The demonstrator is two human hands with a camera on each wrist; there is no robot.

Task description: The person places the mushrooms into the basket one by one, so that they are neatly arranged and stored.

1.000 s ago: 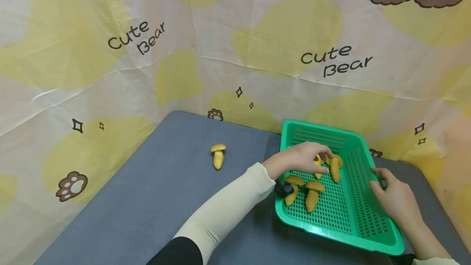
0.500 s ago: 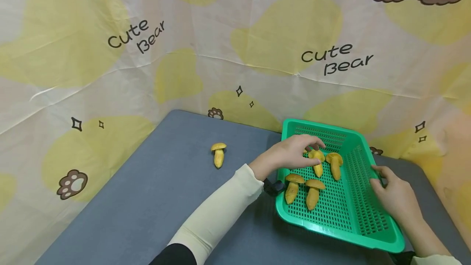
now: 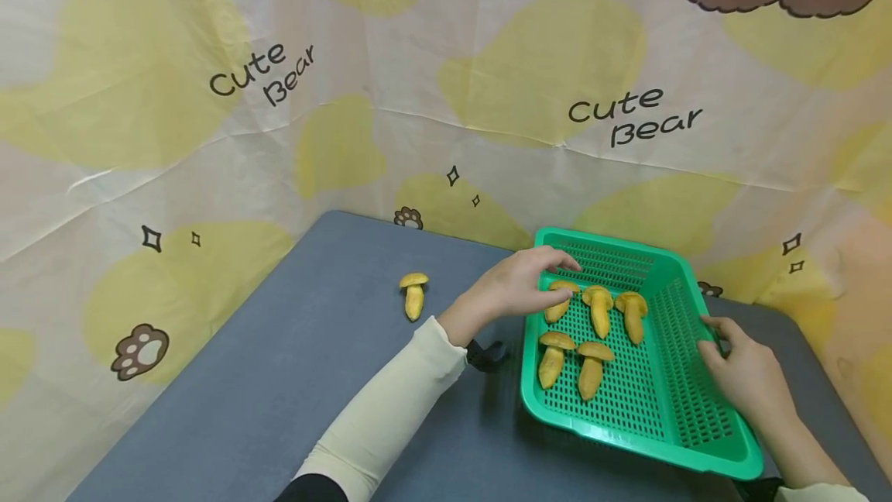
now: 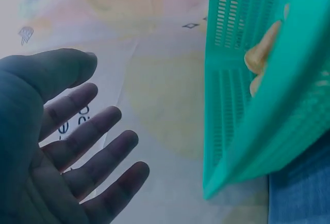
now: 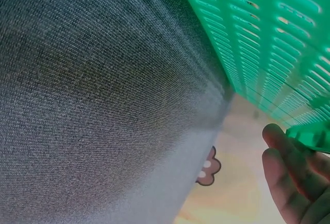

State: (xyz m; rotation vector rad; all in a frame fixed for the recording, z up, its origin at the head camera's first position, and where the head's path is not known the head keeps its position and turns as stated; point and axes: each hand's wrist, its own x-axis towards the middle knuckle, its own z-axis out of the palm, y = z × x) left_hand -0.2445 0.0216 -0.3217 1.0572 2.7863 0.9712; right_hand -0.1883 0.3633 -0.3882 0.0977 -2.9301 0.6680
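A green plastic basket (image 3: 658, 401) with slotted walls stands on the grey table, holding several yellow-brown mushrooms. Three lie in the back row: a left one (image 3: 560, 304), a middle one (image 3: 598, 311) and a right one (image 3: 632, 318). Two more, a left mushroom (image 3: 553, 360) and a right mushroom (image 3: 592, 371), lie in front. My left hand (image 3: 519, 283) is over the basket's left rim, by the back-left mushroom; its spread fingers (image 4: 111, 152) hold nothing in the left wrist view. At the right rim, my right hand (image 3: 753, 374) grips the basket edge between thumb and fingers.
One more mushroom (image 3: 414, 297) lies on the grey table (image 3: 293, 378), left of the basket. Behind the table hangs a cloth (image 3: 418, 37) printed with bears and yellow patches. A dark strap (image 3: 486, 357) is on the left wrist.
My left hand has drawn leftward from the basket's middle to its left rim, uncovering the back-row mushrooms. The right hand stays at the right rim, and the basket has hardly moved.
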